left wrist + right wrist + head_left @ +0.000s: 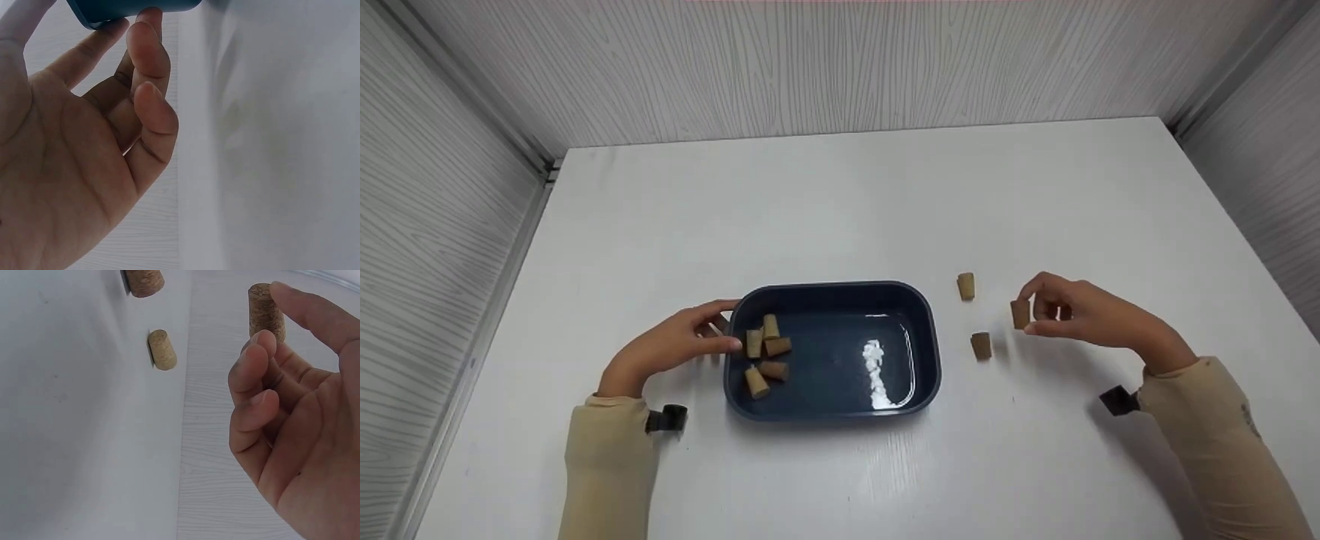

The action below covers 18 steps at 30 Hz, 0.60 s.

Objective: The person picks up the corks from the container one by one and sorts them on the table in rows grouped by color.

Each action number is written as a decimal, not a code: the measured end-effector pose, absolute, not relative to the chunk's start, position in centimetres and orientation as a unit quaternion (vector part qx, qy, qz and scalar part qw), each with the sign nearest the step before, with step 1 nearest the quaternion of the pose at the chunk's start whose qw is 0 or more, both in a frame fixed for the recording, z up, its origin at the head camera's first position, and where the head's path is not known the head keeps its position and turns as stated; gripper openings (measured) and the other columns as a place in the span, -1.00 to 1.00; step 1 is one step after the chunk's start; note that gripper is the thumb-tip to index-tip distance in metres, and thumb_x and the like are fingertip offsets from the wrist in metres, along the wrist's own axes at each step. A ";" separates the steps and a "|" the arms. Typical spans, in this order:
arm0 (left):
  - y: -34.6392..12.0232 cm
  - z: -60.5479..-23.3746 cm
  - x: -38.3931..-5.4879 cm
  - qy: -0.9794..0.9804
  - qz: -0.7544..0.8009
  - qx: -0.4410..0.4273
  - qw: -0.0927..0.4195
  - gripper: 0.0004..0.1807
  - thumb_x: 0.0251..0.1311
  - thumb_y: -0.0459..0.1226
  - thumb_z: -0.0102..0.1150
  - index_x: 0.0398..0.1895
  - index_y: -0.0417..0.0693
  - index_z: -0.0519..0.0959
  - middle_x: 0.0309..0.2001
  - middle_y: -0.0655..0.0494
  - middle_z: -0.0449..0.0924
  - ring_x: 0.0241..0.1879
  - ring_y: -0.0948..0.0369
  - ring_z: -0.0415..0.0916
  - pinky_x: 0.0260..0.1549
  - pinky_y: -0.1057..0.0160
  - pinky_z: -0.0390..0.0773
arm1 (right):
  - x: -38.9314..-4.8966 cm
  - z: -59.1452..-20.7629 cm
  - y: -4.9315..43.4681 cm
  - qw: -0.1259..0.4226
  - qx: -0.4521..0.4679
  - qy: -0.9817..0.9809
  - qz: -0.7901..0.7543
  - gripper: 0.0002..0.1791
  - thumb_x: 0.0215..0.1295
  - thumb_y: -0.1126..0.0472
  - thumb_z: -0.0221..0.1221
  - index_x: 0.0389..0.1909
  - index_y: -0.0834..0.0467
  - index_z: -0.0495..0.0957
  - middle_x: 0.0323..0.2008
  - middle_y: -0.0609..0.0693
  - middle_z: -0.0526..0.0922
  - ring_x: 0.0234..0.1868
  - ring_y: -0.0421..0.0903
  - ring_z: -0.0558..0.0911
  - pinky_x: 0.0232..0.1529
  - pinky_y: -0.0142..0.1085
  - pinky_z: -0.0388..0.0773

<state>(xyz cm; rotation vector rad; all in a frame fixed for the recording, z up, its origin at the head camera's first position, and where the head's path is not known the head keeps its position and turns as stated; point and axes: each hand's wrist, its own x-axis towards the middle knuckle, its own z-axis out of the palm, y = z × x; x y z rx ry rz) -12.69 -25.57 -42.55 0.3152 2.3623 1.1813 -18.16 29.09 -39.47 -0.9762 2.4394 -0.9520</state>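
A dark blue rectangular tub [829, 375] stands on the white table, with several tapered corks [778, 346] lying loose at its left end. At that end my left hand [664, 349] holds the tub's wall, its thumb at the rim and its fingers along the outside. In the left wrist view, fingertips touch the blue tub [135, 7] near its base. Off to the tub's right, my right hand [1091, 311] pinches a cork [1020, 314] between thumb and fingers. The right wrist view shows this cork [264, 312] upright between the fingertips.
Two more corks stand between the tub and my right hand: a lighter one [966, 286] farther back and a darker one [982, 346] nearer. White wood-grain panels [840, 71] enclose the table at the back and sides.
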 end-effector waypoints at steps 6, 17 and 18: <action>-25.6 -42.6 -12.9 0.866 0.425 0.112 0.237 -0.28 0.23 -0.02 0.23 0.43 0.05 0.25 -0.09 -0.08 0.53 -0.21 0.16 0.49 -0.19 0.19 0.43 | -17.5 -40.3 29.8 0.183 -0.330 0.871 -0.316 -0.75 0.29 0.18 0.25 -0.07 0.02 0.43 -0.51 -0.20 0.49 -0.48 -0.30 0.47 -0.34 -0.40 0.47; -25.5 -42.2 -12.6 0.865 0.427 0.115 0.238 -0.28 0.25 -0.04 0.23 0.44 0.04 0.25 -0.07 -0.10 0.54 -0.21 0.15 0.48 -0.20 0.18 0.43 | -16.3 -41.1 30.5 0.221 -0.281 0.894 -0.270 -0.72 0.31 0.02 0.23 -0.07 0.03 0.45 -0.38 -0.16 0.50 -0.32 -0.30 0.46 -0.22 -0.40 0.44; -25.5 -42.2 -12.6 0.865 0.427 0.115 0.238 -0.28 0.25 -0.04 0.22 0.44 0.04 0.25 -0.07 -0.10 0.54 -0.21 0.15 0.48 -0.20 0.18 0.43 | -16.3 -41.1 30.5 0.224 -0.273 0.896 -0.267 -0.71 0.30 0.01 0.23 -0.06 0.03 0.45 -0.35 -0.15 0.51 -0.28 -0.28 0.46 -0.21 -0.39 0.44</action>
